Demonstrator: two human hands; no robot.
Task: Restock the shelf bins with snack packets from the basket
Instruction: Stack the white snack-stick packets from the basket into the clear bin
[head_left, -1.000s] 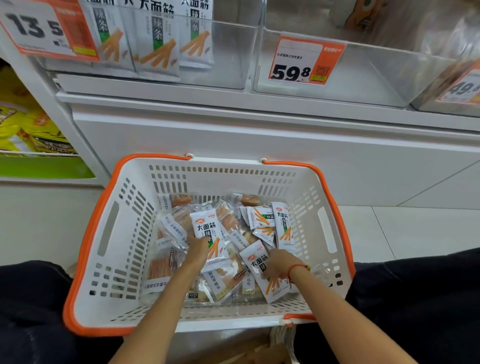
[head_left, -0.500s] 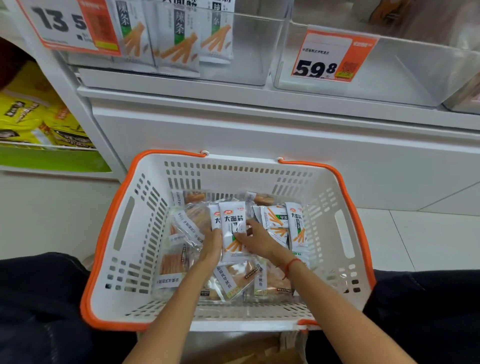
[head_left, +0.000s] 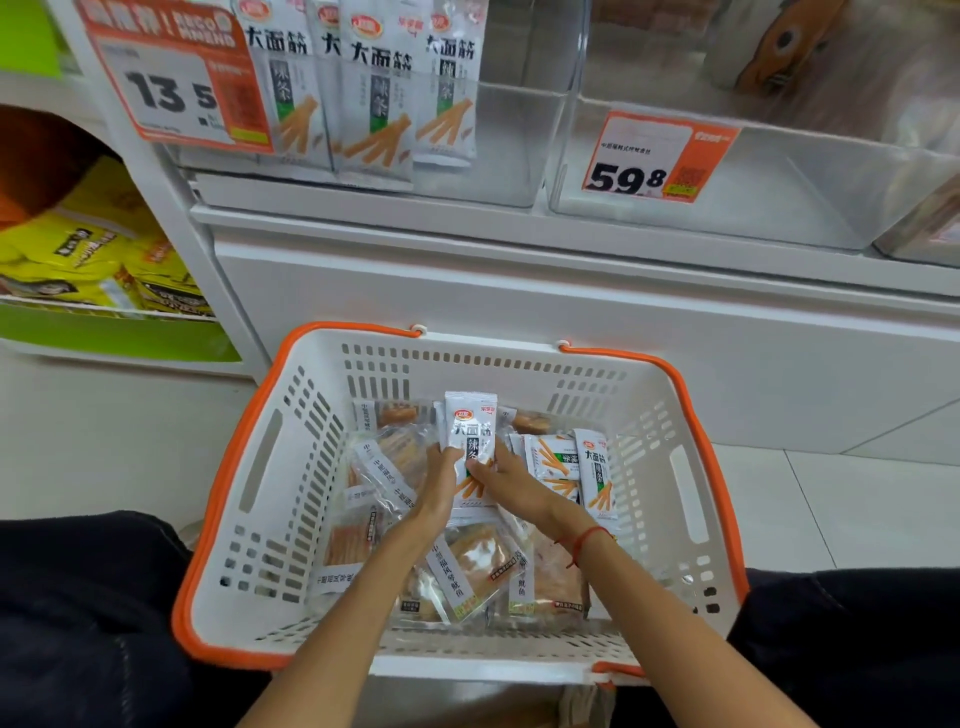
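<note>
A white basket with an orange rim (head_left: 270, 467) stands on the floor before the shelf, holding several snack packets. Both hands hold a small stack of white packets (head_left: 470, 431) upright over the basket's middle. My left hand (head_left: 441, 486) grips the stack's left edge and my right hand (head_left: 506, 480) pinches its right edge. Two more white packets (head_left: 576, 467) lie at the basket's right, and clear packets (head_left: 467, 571) cover its floor. Above, a clear shelf bin (head_left: 514, 135) marked 13.5 holds matching white packets (head_left: 374, 93).
A second clear bin (head_left: 810, 208) with a 59.8 price tag (head_left: 654, 156) sits to the right, its contents blurred. Yellow bags (head_left: 78, 260) fill a lower shelf at the left. My dark-clothed knees flank the basket. White tiled floor shows at the right.
My right hand brought a packet from the basket's right side to the one in my left hand. Both hands have raised the gathered stack slightly, and the camera has tilted up toward the shelf.
</note>
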